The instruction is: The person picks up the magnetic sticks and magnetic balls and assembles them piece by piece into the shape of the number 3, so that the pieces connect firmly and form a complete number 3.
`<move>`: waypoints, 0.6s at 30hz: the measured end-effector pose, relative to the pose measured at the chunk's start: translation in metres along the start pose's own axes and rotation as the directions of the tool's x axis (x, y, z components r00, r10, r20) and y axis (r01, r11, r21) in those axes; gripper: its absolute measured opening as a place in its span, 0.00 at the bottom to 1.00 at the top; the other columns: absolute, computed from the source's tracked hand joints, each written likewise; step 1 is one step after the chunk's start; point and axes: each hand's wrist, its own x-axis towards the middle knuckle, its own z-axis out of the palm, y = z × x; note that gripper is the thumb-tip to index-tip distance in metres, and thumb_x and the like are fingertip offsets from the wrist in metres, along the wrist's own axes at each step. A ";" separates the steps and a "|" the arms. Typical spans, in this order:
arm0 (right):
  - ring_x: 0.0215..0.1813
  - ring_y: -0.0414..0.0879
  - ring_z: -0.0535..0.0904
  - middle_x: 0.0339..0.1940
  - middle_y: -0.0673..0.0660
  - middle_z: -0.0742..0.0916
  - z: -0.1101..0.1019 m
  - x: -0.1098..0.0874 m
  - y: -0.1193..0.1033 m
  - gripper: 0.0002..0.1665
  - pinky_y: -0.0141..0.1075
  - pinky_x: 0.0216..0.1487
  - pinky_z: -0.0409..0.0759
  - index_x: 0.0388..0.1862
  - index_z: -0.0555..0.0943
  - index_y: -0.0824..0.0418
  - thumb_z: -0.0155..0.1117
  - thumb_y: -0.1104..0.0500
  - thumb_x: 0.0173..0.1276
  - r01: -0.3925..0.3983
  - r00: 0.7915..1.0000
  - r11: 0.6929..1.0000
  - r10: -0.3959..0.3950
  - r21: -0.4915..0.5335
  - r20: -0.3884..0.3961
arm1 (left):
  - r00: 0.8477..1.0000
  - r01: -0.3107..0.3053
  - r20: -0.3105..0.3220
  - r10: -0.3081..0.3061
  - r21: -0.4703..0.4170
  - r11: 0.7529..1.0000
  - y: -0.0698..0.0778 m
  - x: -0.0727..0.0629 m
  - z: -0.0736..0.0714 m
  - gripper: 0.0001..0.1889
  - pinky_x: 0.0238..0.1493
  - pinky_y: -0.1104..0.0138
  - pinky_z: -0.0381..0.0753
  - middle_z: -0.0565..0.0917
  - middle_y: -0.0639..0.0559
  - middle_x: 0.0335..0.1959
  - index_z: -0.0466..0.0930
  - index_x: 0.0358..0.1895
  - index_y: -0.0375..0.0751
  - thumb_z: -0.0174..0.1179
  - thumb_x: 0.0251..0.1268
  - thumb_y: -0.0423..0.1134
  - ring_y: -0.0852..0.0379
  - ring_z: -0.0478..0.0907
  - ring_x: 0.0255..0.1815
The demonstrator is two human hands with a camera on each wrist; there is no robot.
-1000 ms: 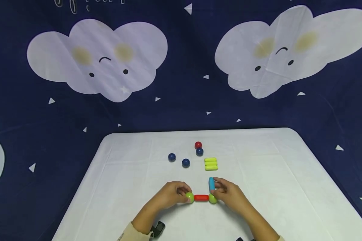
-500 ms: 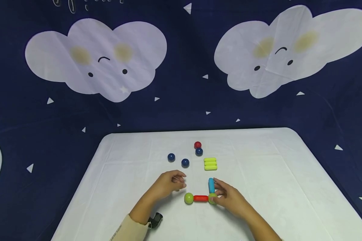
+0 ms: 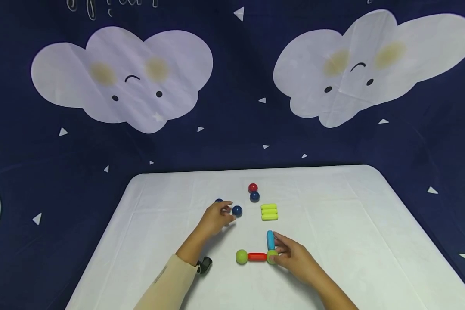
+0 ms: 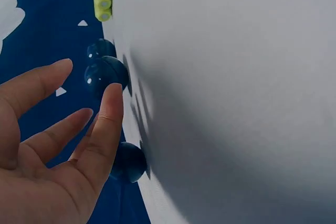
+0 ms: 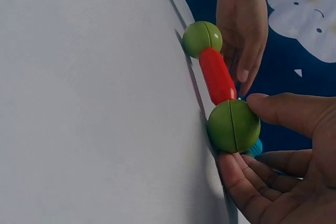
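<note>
My right hand (image 3: pixel 297 258) pinches a green ball (image 5: pixel 234 126) between thumb and fingers. A red rod (image 3: pixel 257 257) joins that ball to a second green ball (image 3: pixel 242 257) on its left. From the held ball a light blue rod (image 3: pixel 270 240) points toward the far edge, beside my fingers. My left hand (image 3: pixel 215 218) reaches over the table with thumb and fingers spread around a dark blue ball (image 3: pixel 237 211). In the left wrist view, a fingertip overlaps this ball (image 4: pixel 105 74) and the hand holds nothing. Another dark blue ball (image 4: pixel 130 162) is partly hidden behind the left hand.
Several yellow-green rods (image 3: pixel 269 212) lie side by side right of the near blue ball. Farther back, a red ball (image 3: pixel 253 187) sits against a dark blue ball (image 3: pixel 254 196). The white table (image 3: pixel 352 224) ends at a navy cloth (image 3: pixel 240 142) with printed clouds.
My left hand has let go of the left green ball and moved away toward the dark blue balls. The right hand keeps its hold on the other green ball, almost unmoved.
</note>
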 end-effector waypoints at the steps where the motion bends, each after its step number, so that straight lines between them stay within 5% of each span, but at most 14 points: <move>1: 0.57 0.48 0.80 0.65 0.64 0.82 0.001 0.000 0.000 0.44 0.23 0.50 0.80 0.75 0.67 0.66 0.73 0.55 0.64 -0.005 1.000 1.000 0.005 0.001 -0.004 | 1.000 0.001 0.004 -0.001 0.013 1.000 0.000 0.002 0.000 0.27 0.44 0.62 0.86 0.83 0.42 0.54 0.77 0.66 0.40 0.69 0.63 0.38 0.50 0.83 0.50; 8: 0.56 0.48 0.81 0.64 0.63 0.83 0.004 0.000 -0.002 0.44 0.25 0.51 0.81 0.74 0.69 0.65 0.75 0.54 0.63 -0.028 0.999 0.999 0.028 -0.023 -0.033 | 0.999 -0.025 0.041 0.022 0.063 0.998 -0.002 0.011 0.002 0.23 0.36 0.65 0.84 0.85 0.40 0.52 0.80 0.63 0.41 0.68 0.64 0.39 0.53 0.84 0.41; 18: 0.54 0.45 0.81 0.62 0.61 0.84 0.005 0.001 -0.003 0.43 0.26 0.50 0.81 0.74 0.70 0.64 0.75 0.54 0.62 -0.038 0.999 0.999 0.036 -0.036 -0.039 | 0.997 -0.046 0.065 0.042 0.052 0.998 -0.004 0.014 0.006 0.16 0.38 0.65 0.84 0.87 0.44 0.47 0.86 0.53 0.44 0.69 0.62 0.36 0.53 0.83 0.44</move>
